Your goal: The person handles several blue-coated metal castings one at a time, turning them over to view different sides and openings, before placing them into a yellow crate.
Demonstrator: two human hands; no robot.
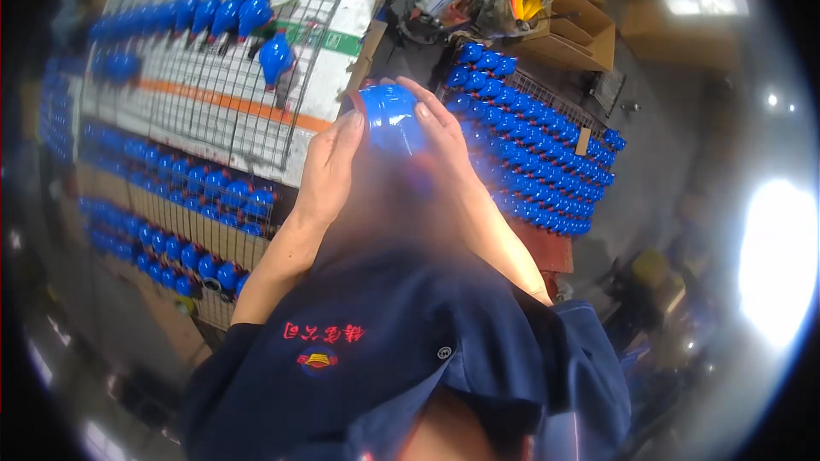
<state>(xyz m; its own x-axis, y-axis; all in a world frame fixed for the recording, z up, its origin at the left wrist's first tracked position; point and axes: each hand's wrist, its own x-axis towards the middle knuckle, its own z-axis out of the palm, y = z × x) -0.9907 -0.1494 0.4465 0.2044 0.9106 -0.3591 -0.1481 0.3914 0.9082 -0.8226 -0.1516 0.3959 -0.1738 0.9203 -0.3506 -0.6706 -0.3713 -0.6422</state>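
Between my two hands, in front of my chest, is a glossy blue casting (391, 111), rounded, with a reddish rim on its left side. My left hand (331, 158) is closed against its left side, thumb up along the rim. On the other side my right hand (442, 126) wraps its right and far edge, fingers bent over the top. The casting's lower part fades into a blur, so its underside cannot be made out. Similar blue castings stand on the wire rack (196, 132) at my left, one (275, 60) apart from its row.
To the right, a low stack holds rows of blue castings (534, 141) with red ends. Further rows of castings (196, 183) lie on layers below the rack's left part. An open cardboard box (576, 34) and a bin of tools (504, 13) stand at the far side.
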